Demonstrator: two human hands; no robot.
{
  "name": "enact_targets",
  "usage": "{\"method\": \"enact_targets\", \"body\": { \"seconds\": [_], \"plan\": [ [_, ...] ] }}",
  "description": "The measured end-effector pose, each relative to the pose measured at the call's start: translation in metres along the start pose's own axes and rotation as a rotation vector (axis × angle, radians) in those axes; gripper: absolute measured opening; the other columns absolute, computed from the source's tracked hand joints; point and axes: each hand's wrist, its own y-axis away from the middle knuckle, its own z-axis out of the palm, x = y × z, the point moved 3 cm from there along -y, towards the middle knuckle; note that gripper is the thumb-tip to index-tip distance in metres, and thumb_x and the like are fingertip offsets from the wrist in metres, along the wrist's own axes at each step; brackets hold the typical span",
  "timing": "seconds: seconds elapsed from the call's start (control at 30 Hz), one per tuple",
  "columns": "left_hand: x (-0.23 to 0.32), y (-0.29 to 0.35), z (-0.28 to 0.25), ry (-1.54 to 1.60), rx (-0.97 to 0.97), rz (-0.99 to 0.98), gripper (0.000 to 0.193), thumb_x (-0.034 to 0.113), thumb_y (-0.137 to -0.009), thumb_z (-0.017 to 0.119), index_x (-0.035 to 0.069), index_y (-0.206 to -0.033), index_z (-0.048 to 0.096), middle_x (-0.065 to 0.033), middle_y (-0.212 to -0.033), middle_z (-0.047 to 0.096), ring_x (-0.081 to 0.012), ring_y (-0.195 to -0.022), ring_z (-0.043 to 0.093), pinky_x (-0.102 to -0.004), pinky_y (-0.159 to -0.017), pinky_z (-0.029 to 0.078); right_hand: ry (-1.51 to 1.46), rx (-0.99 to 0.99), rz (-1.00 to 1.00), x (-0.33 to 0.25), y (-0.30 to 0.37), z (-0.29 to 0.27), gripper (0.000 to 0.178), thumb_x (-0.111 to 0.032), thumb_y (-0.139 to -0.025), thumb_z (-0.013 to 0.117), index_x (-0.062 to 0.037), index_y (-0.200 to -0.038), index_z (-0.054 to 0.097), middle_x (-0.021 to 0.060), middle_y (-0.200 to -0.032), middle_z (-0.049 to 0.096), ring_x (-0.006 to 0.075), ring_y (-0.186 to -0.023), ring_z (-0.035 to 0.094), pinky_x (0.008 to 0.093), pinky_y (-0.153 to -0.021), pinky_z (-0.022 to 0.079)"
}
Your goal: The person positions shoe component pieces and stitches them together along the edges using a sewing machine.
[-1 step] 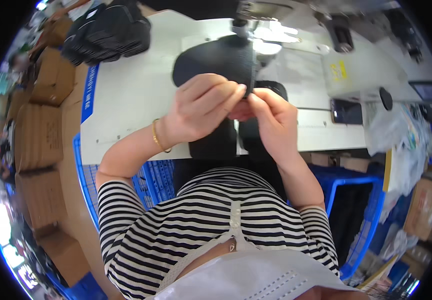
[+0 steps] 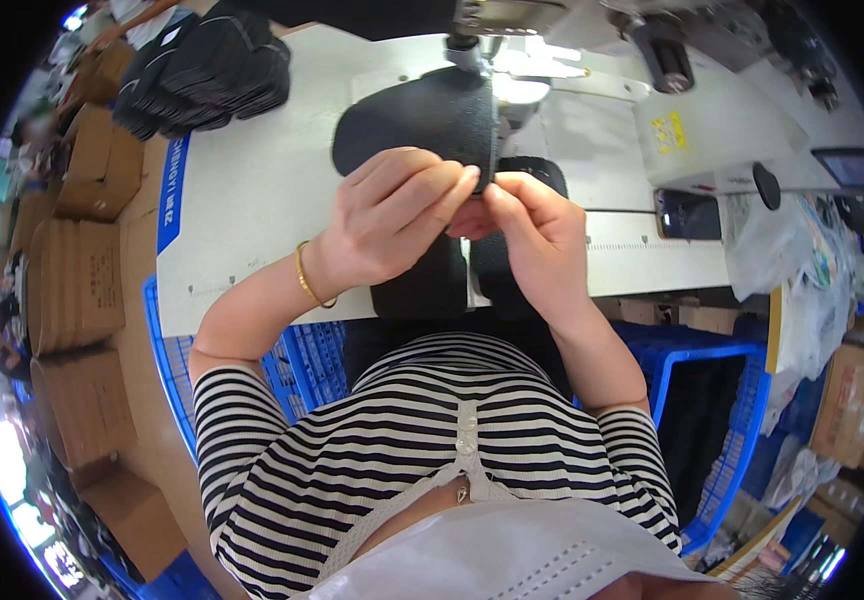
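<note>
A black, rounded, sole-shaped piece (image 2: 402, 120) lies on the white table under the sewing machine head (image 2: 477, 45). At its near right corner, my left hand (image 2: 387, 215) pinches the edge between thumb and fingertips. Right beside it, my right hand (image 2: 544, 240) pinches the same edge, and the two hands' fingertips almost meet. Under my hands lie more black pieces: one (image 2: 419, 285) reaches toward the table's front edge, another (image 2: 537, 178) shows behind my right fingers. My fingers cover the edge they grip.
Stacked black pieces (image 2: 207, 75) stand at the table's far left. A phone (image 2: 689, 214) lies right of my hands, near clear plastic bags (image 2: 777, 250). Blue crates (image 2: 302, 365) flank my lap. Cardboard boxes (image 2: 77, 290) line the floor at left.
The whole view has shifted slightly to the left. Both hands keep their pinch on the black piece, with no clear movement against it.
</note>
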Motion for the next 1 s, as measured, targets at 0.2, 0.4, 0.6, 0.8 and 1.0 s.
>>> {"method": "enact_targets", "body": {
  "seconds": [0.2, 0.4, 0.6, 0.8, 1.0],
  "plan": [
    [0.004, -0.001, 0.010, -0.033, -0.019, 0.039, 0.042, -0.003, -0.056, 0.067, -0.006, -0.097, 0.072, -0.0112, -0.092, 0.065, -0.0242, -0.079, 0.065, -0.0336, -0.067, 0.057, 0.017, 0.034, -0.027, 0.004, 0.003, -0.008, 0.024, -0.011, -0.100, 0.048, 0.0051, -0.100, 0.065, 0.0111, -0.085, 0.072, 0.0143, -0.078, 0.070, 0.0269, -0.073, 0.057],
    [0.010, -0.001, 0.008, -0.050, -0.061, 0.055, 0.038, -0.001, -0.060, 0.068, -0.006, -0.097, 0.072, -0.0123, -0.093, 0.065, -0.0245, -0.080, 0.065, -0.0346, -0.069, 0.057, 0.041, 0.047, -0.084, 0.005, 0.005, -0.009, 0.021, -0.009, -0.098, 0.050, 0.0046, -0.094, 0.065, 0.0107, -0.080, 0.071, 0.0136, -0.075, 0.070, 0.0257, -0.069, 0.056],
    [0.017, -0.006, 0.008, -0.118, -0.066, 0.035, 0.035, 0.004, -0.065, 0.070, -0.004, -0.099, 0.070, -0.0107, -0.097, 0.064, -0.0233, -0.084, 0.064, -0.0348, -0.073, 0.057, 0.125, 0.142, -0.108, 0.000, 0.004, -0.008, 0.018, -0.008, -0.095, 0.053, 0.0047, -0.088, 0.063, 0.0089, -0.071, 0.069, 0.0102, -0.063, 0.066, 0.0233, -0.060, 0.054],
    [0.007, -0.003, 0.012, -0.248, 0.001, 0.076, 0.031, 0.004, -0.069, 0.071, -0.002, -0.099, 0.071, -0.0100, -0.100, 0.067, -0.0229, -0.089, 0.065, -0.0338, -0.076, 0.057, -0.010, 0.159, -0.068, -0.001, -0.002, -0.007, 0.018, -0.009, -0.096, 0.053, 0.0039, -0.088, 0.063, 0.0071, -0.068, 0.066, 0.0088, -0.061, 0.064, 0.0223, -0.058, 0.052],
    [-0.003, -0.009, 0.019, -0.214, -0.003, 0.076, 0.034, 0.002, -0.066, 0.071, -0.003, -0.100, 0.073, -0.0120, -0.100, 0.069, -0.0248, -0.092, 0.066, -0.0342, -0.077, 0.058, -0.088, 0.131, -0.074, 0.002, -0.016, -0.012, 0.021, -0.011, -0.096, 0.051, 0.0034, -0.088, 0.064, 0.0076, -0.066, 0.066, 0.0088, -0.058, 0.062, 0.0215, -0.056, 0.051]
  ]
}}
